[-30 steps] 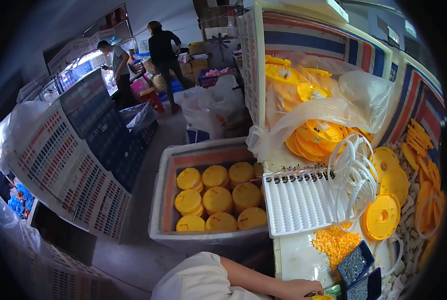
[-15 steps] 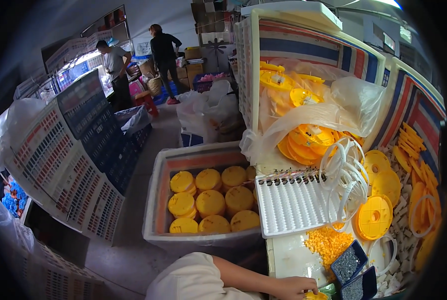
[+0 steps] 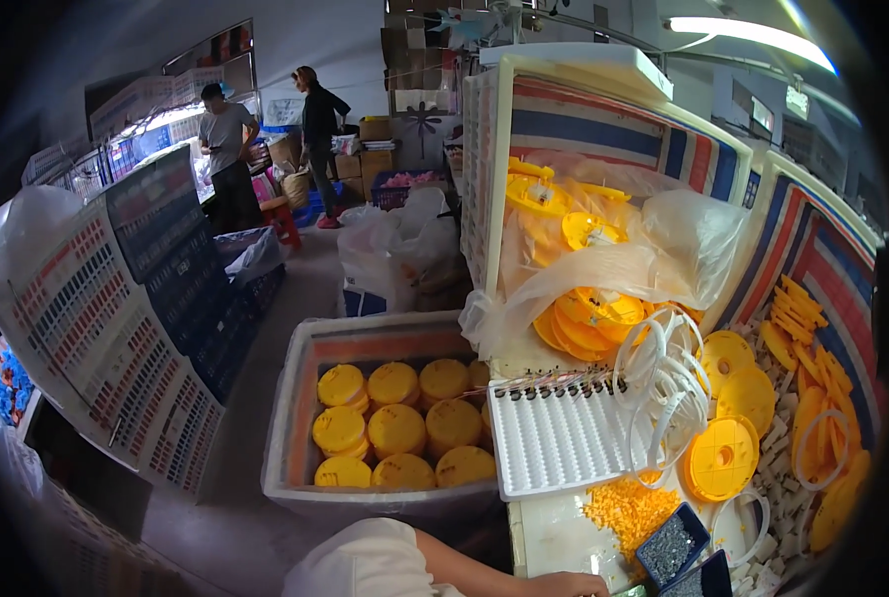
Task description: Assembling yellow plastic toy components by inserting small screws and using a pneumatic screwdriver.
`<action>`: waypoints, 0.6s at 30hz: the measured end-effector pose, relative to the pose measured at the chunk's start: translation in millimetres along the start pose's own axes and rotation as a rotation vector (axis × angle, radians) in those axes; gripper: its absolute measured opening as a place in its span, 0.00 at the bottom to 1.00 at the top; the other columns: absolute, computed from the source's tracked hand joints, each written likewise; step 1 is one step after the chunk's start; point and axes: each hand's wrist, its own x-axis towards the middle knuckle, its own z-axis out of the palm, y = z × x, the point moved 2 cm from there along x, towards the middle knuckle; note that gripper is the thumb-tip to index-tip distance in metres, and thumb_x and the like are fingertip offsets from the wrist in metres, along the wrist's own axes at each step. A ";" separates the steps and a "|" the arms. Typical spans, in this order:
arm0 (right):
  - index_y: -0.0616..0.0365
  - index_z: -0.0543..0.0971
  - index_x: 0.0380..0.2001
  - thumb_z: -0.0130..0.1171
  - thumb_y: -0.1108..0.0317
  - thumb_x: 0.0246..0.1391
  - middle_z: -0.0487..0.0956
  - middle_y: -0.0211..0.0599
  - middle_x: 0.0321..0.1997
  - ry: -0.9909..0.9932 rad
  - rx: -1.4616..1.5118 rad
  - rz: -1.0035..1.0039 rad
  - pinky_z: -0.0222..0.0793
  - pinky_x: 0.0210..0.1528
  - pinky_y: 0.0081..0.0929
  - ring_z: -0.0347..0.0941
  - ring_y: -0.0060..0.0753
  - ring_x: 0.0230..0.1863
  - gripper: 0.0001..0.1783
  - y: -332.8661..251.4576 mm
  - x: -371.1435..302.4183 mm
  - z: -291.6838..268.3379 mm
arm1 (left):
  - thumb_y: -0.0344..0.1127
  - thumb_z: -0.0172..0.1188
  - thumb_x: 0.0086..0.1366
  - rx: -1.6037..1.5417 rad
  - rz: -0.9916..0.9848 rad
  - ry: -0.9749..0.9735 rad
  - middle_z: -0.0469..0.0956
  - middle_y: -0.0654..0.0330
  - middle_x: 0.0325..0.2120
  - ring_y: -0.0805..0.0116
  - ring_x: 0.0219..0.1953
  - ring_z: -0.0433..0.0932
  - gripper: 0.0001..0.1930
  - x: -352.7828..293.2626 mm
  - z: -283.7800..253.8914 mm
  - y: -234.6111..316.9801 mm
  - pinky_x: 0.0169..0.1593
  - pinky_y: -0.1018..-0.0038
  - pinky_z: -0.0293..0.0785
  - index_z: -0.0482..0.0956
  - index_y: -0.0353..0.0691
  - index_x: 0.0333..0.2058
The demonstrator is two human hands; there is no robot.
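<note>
My left hand (image 3: 576, 585) lies at the lower edge, its bare forearm and white sleeve coming in from the left. Only the back of the hand shows; its fingers are cut off by the edge, and a bit of yellow shows beside them. Near it are a dark blue bin (image 3: 704, 534) of small metal parts and a second blue bin (image 3: 725, 575). Small orange-yellow pieces (image 3: 631, 507) lie heaped on the white work surface (image 3: 554, 537). Beyond them is a white ridged tray (image 3: 564, 438) with thin wires along its far edge. My right hand is out of view.
A lined crate (image 3: 277, 438) holds stacked yellow round parts (image 3: 395, 431). To the right are white looped strips (image 3: 653, 348), a yellow disc (image 3: 720, 458), and a plastic bag (image 3: 698, 239) with yellow discs. Tilted crates (image 3: 86, 328) stand left. Two people stand at the back.
The view has tilted up slightly and shifted right. My left hand sits lower in the picture, its fingers now out of view. The people at the back have changed posture.
</note>
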 end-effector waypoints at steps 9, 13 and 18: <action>0.68 0.81 0.55 0.58 0.60 0.67 0.76 0.63 0.61 -0.016 0.043 0.197 0.65 0.67 0.56 0.71 0.68 0.62 0.22 -11.9 0.6 -2.9 | 0.37 0.56 0.66 -0.031 -0.071 -0.053 0.81 0.50 0.47 0.56 0.44 0.82 0.17 -0.6 -11.9 23.4 0.49 0.63 0.78 0.80 0.39 0.52; 0.68 0.80 0.56 0.58 0.60 0.68 0.77 0.63 0.61 -0.059 -0.023 0.193 0.67 0.66 0.54 0.72 0.67 0.62 0.23 -14.0 6.6 -3.4 | 0.37 0.57 0.66 -0.038 -0.084 -0.037 0.81 0.50 0.47 0.55 0.45 0.82 0.17 -6.6 -14.2 23.0 0.50 0.62 0.78 0.80 0.39 0.51; 0.68 0.81 0.54 0.58 0.61 0.68 0.78 0.63 0.59 -0.027 -0.006 0.122 0.71 0.63 0.52 0.74 0.66 0.59 0.21 -1.6 5.3 16.3 | 0.37 0.57 0.66 -0.052 -0.084 0.008 0.80 0.49 0.46 0.53 0.46 0.82 0.17 -7.1 -26.2 23.1 0.51 0.60 0.78 0.80 0.37 0.50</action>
